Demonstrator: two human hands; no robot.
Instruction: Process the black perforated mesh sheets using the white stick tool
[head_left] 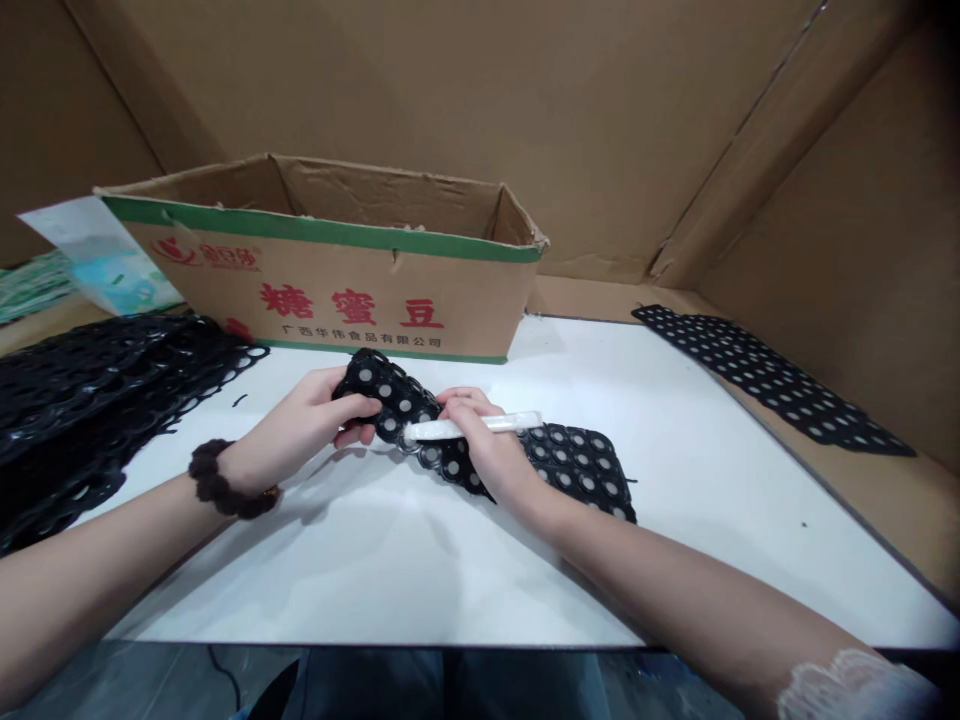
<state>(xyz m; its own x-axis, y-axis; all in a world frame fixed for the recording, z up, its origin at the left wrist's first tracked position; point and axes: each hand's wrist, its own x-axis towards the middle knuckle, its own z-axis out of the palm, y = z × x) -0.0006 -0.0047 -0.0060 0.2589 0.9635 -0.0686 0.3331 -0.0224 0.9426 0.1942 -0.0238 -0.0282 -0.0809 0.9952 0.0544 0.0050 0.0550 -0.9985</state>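
Note:
A black sheet with rows of pale round dots [577,462] lies across the middle of the white table, its left end lifted and bent. My left hand [330,410] pinches that raised end, thumb on top and fingers beneath. In my right hand [484,440] is a slim white pen-like tool [517,421], held like a pencil. Its left tip meets the sheet's surface around the dots near the lower edge; what sort of tip it has I cannot make out. The right hand's lower side is over the sheet.
Behind the hands stands an open cardboard box [360,290] with a green rim and red lettering. Black perforated sheets [112,400] are piled at the left, near a white-and-blue plastic bag [112,260]. Another dotted black sheet [772,380] lies along the right edge. Cardboard walls surround the table [360,580].

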